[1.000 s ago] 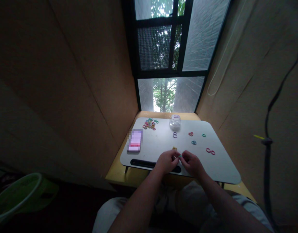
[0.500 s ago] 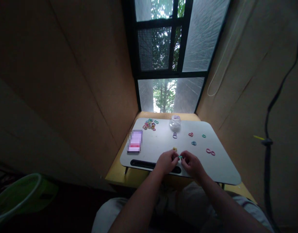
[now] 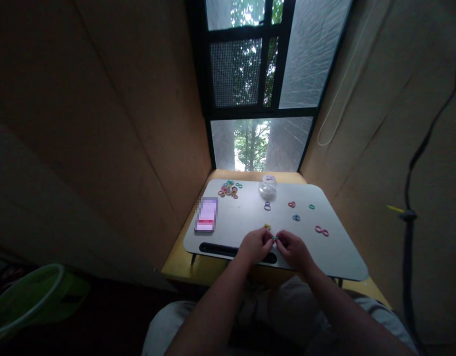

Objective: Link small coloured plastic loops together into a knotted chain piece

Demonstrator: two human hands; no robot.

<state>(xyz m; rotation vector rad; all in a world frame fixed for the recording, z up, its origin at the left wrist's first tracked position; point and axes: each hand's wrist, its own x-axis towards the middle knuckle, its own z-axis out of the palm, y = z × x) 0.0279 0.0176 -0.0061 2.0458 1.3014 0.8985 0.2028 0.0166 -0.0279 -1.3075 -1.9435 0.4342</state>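
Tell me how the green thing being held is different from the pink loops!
The held piece is green; the loops are pink. The held piece is pinched between the left grip and right grip; the loops lie on the white table. The held piece is partly hidden, so its shape is unclear; the loops plainly make a figure eight. Both look small.

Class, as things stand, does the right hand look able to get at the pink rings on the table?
Probably yes: nothing seems to lie between the right hand and the pink rings. Its grip seems closed on a green ring, so it would likely need to let go.
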